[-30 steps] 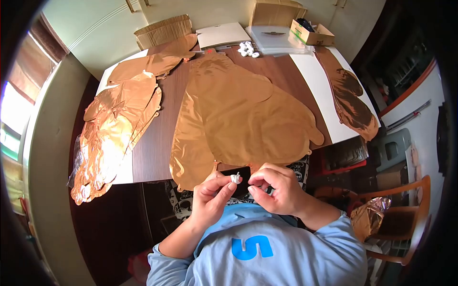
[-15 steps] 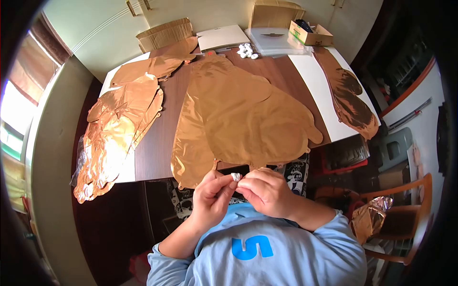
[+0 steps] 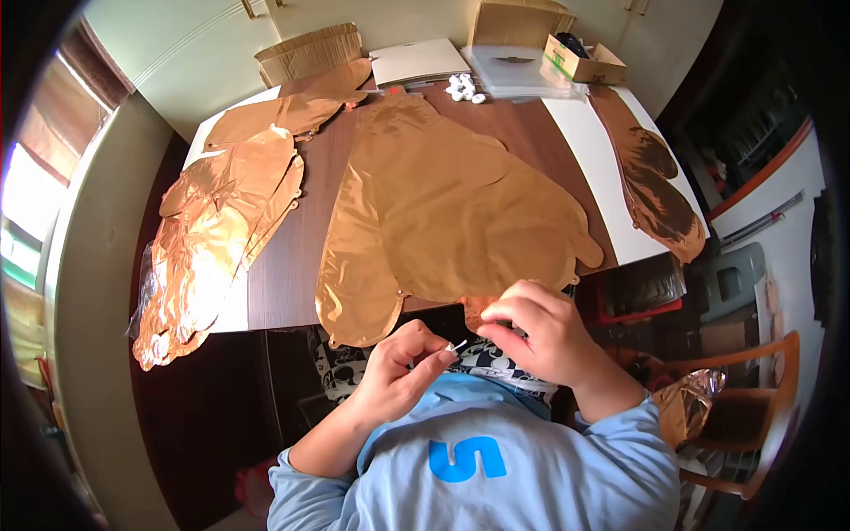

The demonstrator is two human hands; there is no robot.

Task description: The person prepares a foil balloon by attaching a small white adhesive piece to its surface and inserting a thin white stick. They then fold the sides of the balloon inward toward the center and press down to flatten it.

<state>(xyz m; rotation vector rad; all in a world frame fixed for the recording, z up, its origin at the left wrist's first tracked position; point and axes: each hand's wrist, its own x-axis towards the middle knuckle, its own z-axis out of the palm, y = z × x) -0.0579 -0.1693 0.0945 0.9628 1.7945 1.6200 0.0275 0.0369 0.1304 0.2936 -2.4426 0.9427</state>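
My left hand (image 3: 407, 370), in front of the table's near edge, is closed with thumb and forefinger pinching a small white strip (image 3: 459, 345). A thin end of it sticks out to the right. My right hand (image 3: 544, 329) is a little higher and to the right, its thumb and fingertips drawn together. Whatever it may hold is too small to make out. Just beside those fingertips, an orange tab (image 3: 475, 310) hangs from the lower edge of a large, flat copper-coloured foil balloon (image 3: 478, 212). The balloon lies on the table, its near edge reaching over the front.
More copper foil balloons lie on the left (image 3: 221, 212) and right (image 3: 651, 177) of the brown table (image 3: 288, 257). At the back are several small white rolls (image 3: 462, 87), clear plastic sheets (image 3: 513, 75) and a small open box (image 3: 584, 64). A wooden chair (image 3: 779, 398) stands at right.
My hands, together around the small white piece before, are now apart. The right hand has moved right and up toward the balloon's tab; a thin white end now projects from my left fingers.
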